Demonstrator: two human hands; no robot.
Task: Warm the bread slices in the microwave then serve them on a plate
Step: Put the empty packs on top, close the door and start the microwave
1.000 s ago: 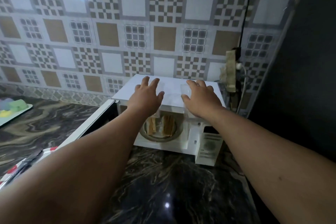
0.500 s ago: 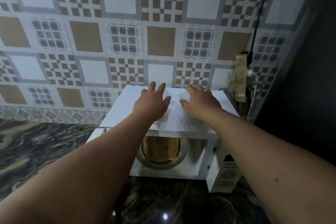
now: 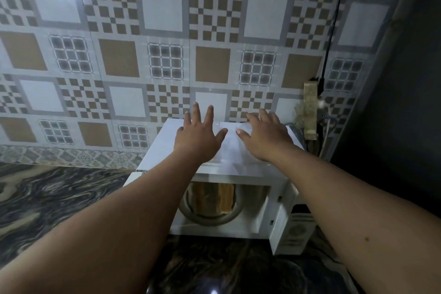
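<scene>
white microwave (image 3: 167,148), boxy, smooth matt top, lower centre of frame, set on a dark glossy marbled counter (image 3: 59,198) against a wall of square patterned tiles (image 3: 164,64) in beige, grey and white. door swung open toward the left, only its pale edge showing; cavity exposed. inside, a round pale turntable (image 3: 207,219) carrying bread slices (image 3: 214,200), golden-brown, standing on edge side by side, upper parts hidden by the cavity's top lip. control panel (image 3: 297,231) at lower right of the oven, printing too blurred to read. left hand (image 3: 199,137) and right hand (image 3: 266,137) both splayed flat, palms down, over the oven top, gripping nothing; a faint clear sheet or glare lies between them, cannot tell which. black cable (image 3: 333,19) drops down the right of the wall to a worn socket block (image 3: 310,110). counter left of the oven lies bare; the right side is tight against a dark panel (image 3: 405,102).
</scene>
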